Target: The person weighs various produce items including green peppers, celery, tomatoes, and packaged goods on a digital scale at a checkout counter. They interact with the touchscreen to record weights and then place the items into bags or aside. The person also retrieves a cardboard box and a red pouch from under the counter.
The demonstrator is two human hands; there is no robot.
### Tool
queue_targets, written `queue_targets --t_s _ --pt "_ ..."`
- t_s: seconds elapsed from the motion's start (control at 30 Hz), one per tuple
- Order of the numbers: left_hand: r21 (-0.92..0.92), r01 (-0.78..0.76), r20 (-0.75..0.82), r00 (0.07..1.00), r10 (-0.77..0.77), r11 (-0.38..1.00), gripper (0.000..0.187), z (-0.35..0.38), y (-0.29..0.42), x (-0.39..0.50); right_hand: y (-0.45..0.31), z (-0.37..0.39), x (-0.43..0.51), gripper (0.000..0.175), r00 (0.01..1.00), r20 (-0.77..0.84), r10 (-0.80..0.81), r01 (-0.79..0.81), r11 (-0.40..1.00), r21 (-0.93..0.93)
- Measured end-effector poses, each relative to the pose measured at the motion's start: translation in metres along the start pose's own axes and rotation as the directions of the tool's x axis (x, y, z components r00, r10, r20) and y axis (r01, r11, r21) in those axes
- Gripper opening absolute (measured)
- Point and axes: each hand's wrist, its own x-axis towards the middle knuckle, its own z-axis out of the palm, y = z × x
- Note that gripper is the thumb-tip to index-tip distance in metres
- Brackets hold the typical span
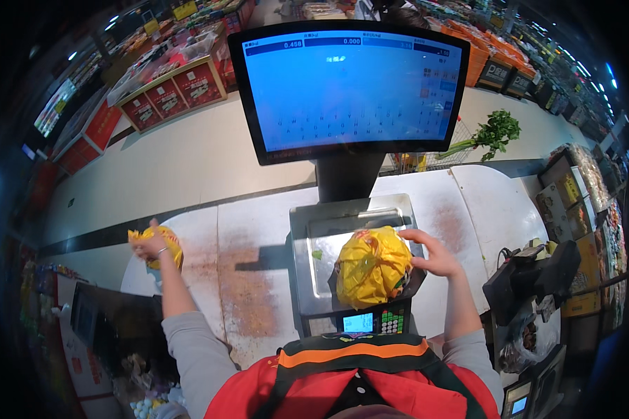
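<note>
At the left end of the white counter (199,230), my left hand (149,245) grips a small yellow plastic bag (174,250) by its gathered top. A larger, rounded yellow plastic bag (369,267) sits on the metal pan of a weighing scale (305,230); its contents are mostly hidden. My right hand (434,254) touches that bag's right side, thumb and fingers apart; whether it grips the plastic is unclear. A scrap of green leaf (317,254) lies on the pan. Beneath the pan's near edge are a lit display (357,322) and a keypad (392,321).
A large monitor (346,94) rises on a post behind the scale. Beyond the counter, leafy greens (495,133) stick out of a wire shopping cart (406,161). A black device (529,277) stands at right. Red-fronted display stands (173,94) are across the floor.
</note>
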Motion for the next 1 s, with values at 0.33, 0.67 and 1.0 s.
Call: queue_targets --t_s 0.33,0.67,1.0 --pt "0.209 0.375 0.401 0.81 -0.428 0.903 0.111 0.07 -0.136 0.091 -0.126 -0.046 0.14 0.049 0.514 -0.419 -0.748 0.081 0.528 -0.845" --pt "0.391 -0.001 0.47 0.86 -0.199 0.92 0.068 0.025 -0.075 0.061 -0.091 -0.039 0.131 0.029 0.46 -0.461 -0.759 -0.005 0.517 -0.856" --pt "-0.032 -0.457 0.441 0.792 0.423 0.889 0.051 0.005 -0.112 0.011 0.177 0.111 -0.114 0.035 0.458 -0.571 0.681 -0.616 0.706 0.349"
